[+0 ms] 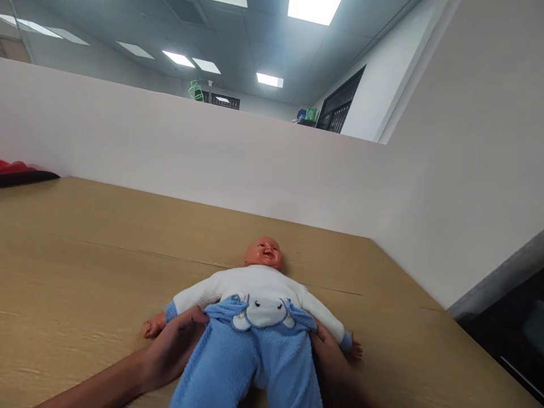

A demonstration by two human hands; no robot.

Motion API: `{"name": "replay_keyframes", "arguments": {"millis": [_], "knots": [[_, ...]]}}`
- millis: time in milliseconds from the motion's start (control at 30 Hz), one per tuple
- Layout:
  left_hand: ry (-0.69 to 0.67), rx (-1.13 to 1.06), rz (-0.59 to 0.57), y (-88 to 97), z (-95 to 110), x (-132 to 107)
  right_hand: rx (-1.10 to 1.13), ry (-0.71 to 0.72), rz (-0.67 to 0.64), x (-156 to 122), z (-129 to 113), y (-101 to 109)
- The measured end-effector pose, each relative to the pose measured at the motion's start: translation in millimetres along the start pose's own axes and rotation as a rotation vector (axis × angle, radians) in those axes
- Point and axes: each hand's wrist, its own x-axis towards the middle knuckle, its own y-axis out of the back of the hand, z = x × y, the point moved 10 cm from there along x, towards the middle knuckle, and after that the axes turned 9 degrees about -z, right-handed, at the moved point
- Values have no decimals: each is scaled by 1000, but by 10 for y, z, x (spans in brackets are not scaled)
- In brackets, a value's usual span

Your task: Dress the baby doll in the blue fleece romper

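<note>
A baby doll [264,253] lies on its back on the wooden table, its head towards the wall and its arms spread out. It wears a white long-sleeved top [255,277] with blue cuffs. Over its lower body are blue fleece overalls [229,351] with a white animal face on the front. My left hand [181,337] pinches the upper left edge of the overalls between thumb and fingers. On the opposite side, my right hand [329,351] grips the upper right edge, its fingers partly hidden by the cloth. The doll's feet are out of view.
The tan wooden table [106,272] has seams across it and ends at a white partition wall [212,164]. A red and black item [25,174] sits at the far left edge. At the lower right, a dark object [510,323] stands beyond the table's edge.
</note>
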Motion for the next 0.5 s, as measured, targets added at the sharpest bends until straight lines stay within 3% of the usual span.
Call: {"name": "replay_keyframes", "arguments": {"millis": [67,133,200,267,400,500], "knots": [[-32,127,9,101,54,-1,94,22,-82,17,-95,-44],[-88,422,98,257,212,-51,108,66,-141,11,-256,-37],[-118,766,158,314,394,-119,12,111,-150,-6,-424,17],[-131,992,143,266,523,-164,-119,165,-118,-17,-583,73],[-159,1094,144,203,650,-206,-335,239,106,47,-875,164],[-180,1005,114,230,608,-178,-461,316,273,158,-1217,31]]}}
